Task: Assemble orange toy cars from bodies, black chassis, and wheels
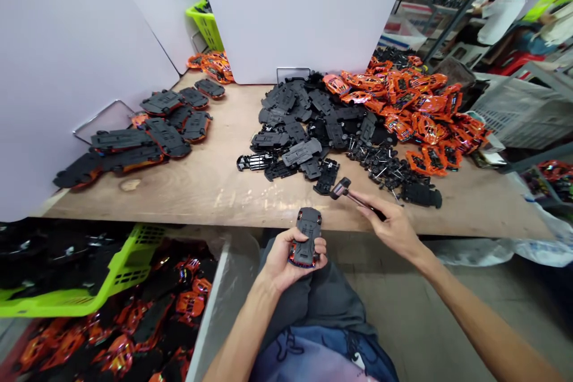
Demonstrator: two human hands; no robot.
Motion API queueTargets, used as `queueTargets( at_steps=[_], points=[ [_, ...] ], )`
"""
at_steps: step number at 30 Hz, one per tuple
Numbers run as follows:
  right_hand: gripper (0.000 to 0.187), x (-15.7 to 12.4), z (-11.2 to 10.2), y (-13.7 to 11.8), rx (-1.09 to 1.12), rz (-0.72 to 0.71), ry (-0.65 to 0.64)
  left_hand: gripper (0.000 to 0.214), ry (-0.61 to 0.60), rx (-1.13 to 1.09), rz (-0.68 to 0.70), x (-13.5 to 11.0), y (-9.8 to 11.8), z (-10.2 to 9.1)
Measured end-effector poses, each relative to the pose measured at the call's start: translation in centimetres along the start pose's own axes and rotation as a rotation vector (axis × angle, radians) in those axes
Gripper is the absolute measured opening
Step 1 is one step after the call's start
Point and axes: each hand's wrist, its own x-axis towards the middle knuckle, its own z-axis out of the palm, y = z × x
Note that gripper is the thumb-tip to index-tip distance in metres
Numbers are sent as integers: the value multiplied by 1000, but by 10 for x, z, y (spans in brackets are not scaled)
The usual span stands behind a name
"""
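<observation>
My left hand point(286, 256) is closed round a toy car point(308, 230), its dark underside facing up, just off the table's front edge. A small hammer point(342, 188) with a dark head is in my right hand point(394, 224), fingers wrapped on the handle. The hammer head is up and to the right of the car, apart from it. Behind it lie a heap of black car bases point(302, 152) and a pile of black wheel axles point(380, 164). Orange car bodies point(430, 104) are heaped at the right.
Several assembled cars point(168, 137) lie upside down at the table's left. Below left are a green basket point(107, 289) of black parts and a bin of orange cars point(119, 355). White panels point(308, 12) stand behind the table point(215, 197). A person point(501, 18) sits at the far right.
</observation>
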Motion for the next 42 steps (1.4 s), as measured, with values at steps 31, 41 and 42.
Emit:
queueTargets(
  at_steps=[31,41,42],
  points=[
    [20,10,81,-25,477,-60,217,28,208,1657,980,6,43,14],
    [25,1,54,-59,344,-173,215,42,290,1583,913,-1,26,22],
    [30,-1,51,-63,322,-193,196,41,291,1613,935,-2,24,22]
  ],
)
